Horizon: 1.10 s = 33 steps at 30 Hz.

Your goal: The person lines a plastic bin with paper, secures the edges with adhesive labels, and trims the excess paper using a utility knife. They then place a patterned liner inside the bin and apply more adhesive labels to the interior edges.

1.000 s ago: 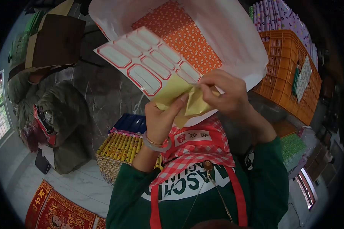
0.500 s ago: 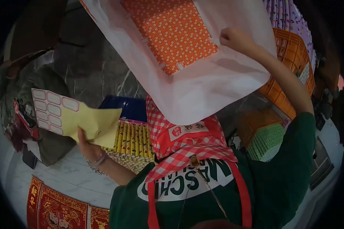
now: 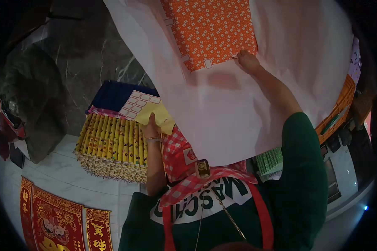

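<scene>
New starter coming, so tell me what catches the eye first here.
The big white paper sheet with its orange patterned panel fills the top centre, the right hand touching the panel's lower edge. Left of centre, the left hand holds a yellow-backed sheet of red-bordered labels over a block of yellow patterned rolls.

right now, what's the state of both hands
Left hand: closed, holding the label sheet.
Right hand: on the orange paper edge, grip cannot be told.

Dark veined marble surface [image 3: 92,50] far left, pale marble floor tiles [image 3: 63,175] near left, red-and-gold paper scrolls [image 3: 54,217] lying on them, orange plastic crate [image 3: 341,104] right.
</scene>
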Motion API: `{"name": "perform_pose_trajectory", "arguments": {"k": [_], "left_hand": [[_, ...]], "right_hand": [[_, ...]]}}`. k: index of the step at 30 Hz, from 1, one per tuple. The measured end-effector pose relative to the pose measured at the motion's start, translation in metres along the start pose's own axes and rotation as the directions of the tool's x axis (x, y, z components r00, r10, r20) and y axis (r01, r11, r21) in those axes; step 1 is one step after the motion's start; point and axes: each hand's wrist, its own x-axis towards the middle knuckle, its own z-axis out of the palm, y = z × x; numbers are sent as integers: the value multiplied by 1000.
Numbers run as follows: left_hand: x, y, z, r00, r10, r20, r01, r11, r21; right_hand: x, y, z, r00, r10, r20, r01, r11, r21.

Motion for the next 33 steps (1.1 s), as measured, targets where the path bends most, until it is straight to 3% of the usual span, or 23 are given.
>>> {"name": "perform_pose_trajectory", "arguments": {"k": [1,3,4,6,7,9,10,12,13,14,15,18,19,21,22,24,27,31,33], "left_hand": [[-4,9,8,1000,-13,0,13,1000,0],[-17,55,30,947,-318,-43,305,933,-189],[-17,62,31,945,-323,-48,309,932,-187],[-16,74,31,903,-422,81,426,853,-303],[-17,67,31,902,-424,78,427,853,-301],[-18,37,31,982,-187,23,184,978,99],[-14,22,26,982,-189,23,186,977,103],[0,-3,18,880,-465,99,475,850,-227],[0,-8,20,881,-463,100,473,851,-226],[-2,-13,22,949,-312,38,312,950,1],[-3,-18,23,990,-141,14,133,962,236],[-8,3,27,993,-108,47,87,940,329],[-8,0,29,993,-108,45,88,940,330],[-10,-5,32,968,-245,56,249,963,-105],[-11,1,32,968,-247,54,251,962,-107],[-15,14,30,981,-191,40,175,950,260],[-21,34,38,964,-262,-32,257,904,342],[-22,34,39,971,-223,83,202,958,202],[-23,35,44,979,-163,122,171,983,-63]], "right_hand": [[0,-3,2,998,61,-32,-60,998,17],[2,0,7,991,116,-61,-114,993,34],[3,2,11,989,122,-80,-123,992,-10],[5,3,20,987,127,-103,-133,990,-48],[5,2,19,980,168,-105,-173,984,-45],[7,1,21,972,208,-105,-213,976,-38],[8,2,24,972,205,-117,-214,974,-73],[7,3,28,970,203,-130,-218,970,-107],[8,2,30,976,175,-132,-189,976,-105],[9,2,30,980,144,-134,-158,982,-103],[10,2,30,980,142,-136,-156,982,-103],[12,-1,31,988,145,-43,-148,987,-66],[12,0,33,989,142,-26,-144,988,-52],[14,1,38,991,137,-7,-137,990,-40],[16,1,41,992,128,-2,-128,990,-59],[14,2,45,993,119,3,-118,990,-80],[14,1,43,994,106,-21,-107,994,-34],[14,4,42,996,93,15,-92,996,-12],[16,6,41,996,83,30,-83,997,4]]}}
